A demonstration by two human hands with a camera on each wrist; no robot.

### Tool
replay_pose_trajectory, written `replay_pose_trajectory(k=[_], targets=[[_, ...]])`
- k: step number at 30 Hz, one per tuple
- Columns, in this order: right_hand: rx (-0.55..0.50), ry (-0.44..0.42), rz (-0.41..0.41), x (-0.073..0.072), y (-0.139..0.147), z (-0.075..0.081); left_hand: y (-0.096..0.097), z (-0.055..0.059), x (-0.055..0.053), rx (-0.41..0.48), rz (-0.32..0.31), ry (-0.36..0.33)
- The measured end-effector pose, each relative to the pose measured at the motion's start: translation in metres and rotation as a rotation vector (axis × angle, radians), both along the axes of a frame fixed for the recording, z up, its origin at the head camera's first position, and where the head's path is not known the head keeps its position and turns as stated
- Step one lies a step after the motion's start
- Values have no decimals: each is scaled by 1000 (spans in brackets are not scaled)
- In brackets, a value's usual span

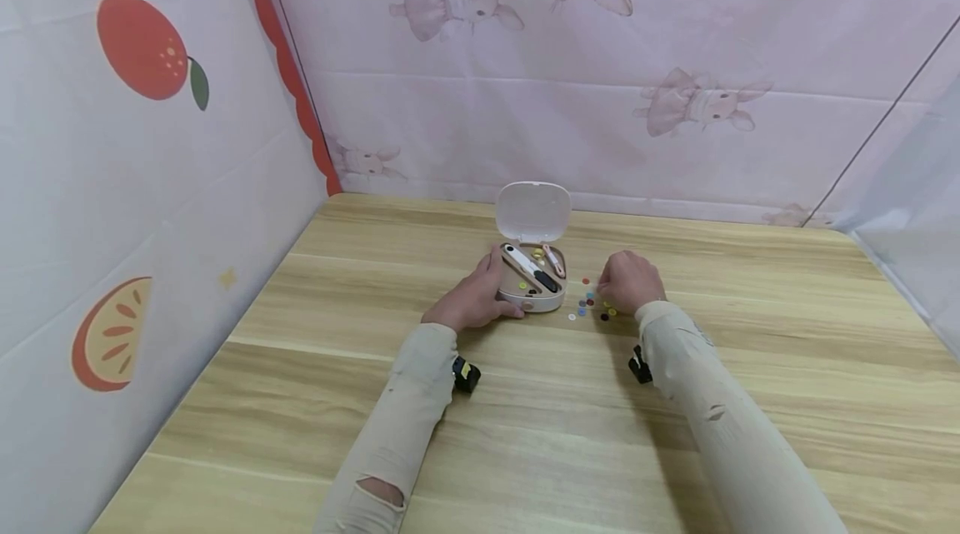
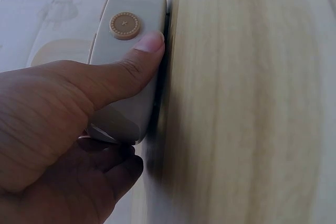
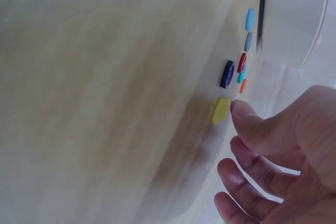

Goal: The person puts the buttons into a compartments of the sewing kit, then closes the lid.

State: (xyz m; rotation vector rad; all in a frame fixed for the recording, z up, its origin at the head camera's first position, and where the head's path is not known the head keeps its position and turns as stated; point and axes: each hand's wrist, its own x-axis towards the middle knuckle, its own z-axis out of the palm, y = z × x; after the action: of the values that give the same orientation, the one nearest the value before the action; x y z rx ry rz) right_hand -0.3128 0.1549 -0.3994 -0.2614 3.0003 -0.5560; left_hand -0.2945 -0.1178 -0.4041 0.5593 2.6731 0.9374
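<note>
A white sewing box (image 1: pixel 543 302) stands on the table with its lid (image 1: pixel 533 212) raised. Inside lie a white-and-black tool (image 1: pixel 531 268), a pink skein of thread (image 1: pixel 552 259) and a few small buttons. My left hand (image 1: pixel 474 297) grips the box's left side, its thumb (image 2: pixel 126 74) across the front below the round brown catch (image 2: pixel 125 25). Right of the box, my right hand (image 1: pixel 632 282) is low over scattered buttons. Its thumb and forefinger pinch a small purple button (image 3: pixel 232 105), mostly hidden. Close by lie a yellow button (image 3: pixel 221 110) and a dark button (image 3: pixel 227 74).
Between the box and my right hand lie several more buttons: a white one (image 1: pixel 572 317), a blue one (image 1: pixel 582 312) and a red-orange one (image 1: pixel 586 281). The wooden table (image 1: pixel 525 451) meets a rabbit-print cloth wall (image 1: pixel 480 134) at its back edge.
</note>
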Motion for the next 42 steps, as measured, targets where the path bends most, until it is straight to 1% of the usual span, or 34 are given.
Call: replay_pose_trajectory(k=[7, 10, 13, 16, 21, 28, 36, 42], targets=[[-4, -16, 10, 2, 1, 1, 0, 3, 2, 5, -3, 2], [-4, -13, 14, 3, 1, 2, 0, 3, 2, 3, -1, 1], [-4, 4, 19, 4, 0, 5, 0, 3, 1, 5, 5, 2], [-8, 37, 22, 5, 0, 8, 0, 4, 1, 6, 12, -1], [-32, 81, 25, 7, -5, 15, -1, 4, 1, 10, 20, -13], [-56, 168, 36, 11, -16, 25, -1, 3, 2, 9, 22, -24], [-88, 212, 67, 14, -33, 34, 0, 1, 0, -7, 11, -14], [-157, 194, 72, 15, -44, 37, 0, 2, 1, -4, 9, -8]])
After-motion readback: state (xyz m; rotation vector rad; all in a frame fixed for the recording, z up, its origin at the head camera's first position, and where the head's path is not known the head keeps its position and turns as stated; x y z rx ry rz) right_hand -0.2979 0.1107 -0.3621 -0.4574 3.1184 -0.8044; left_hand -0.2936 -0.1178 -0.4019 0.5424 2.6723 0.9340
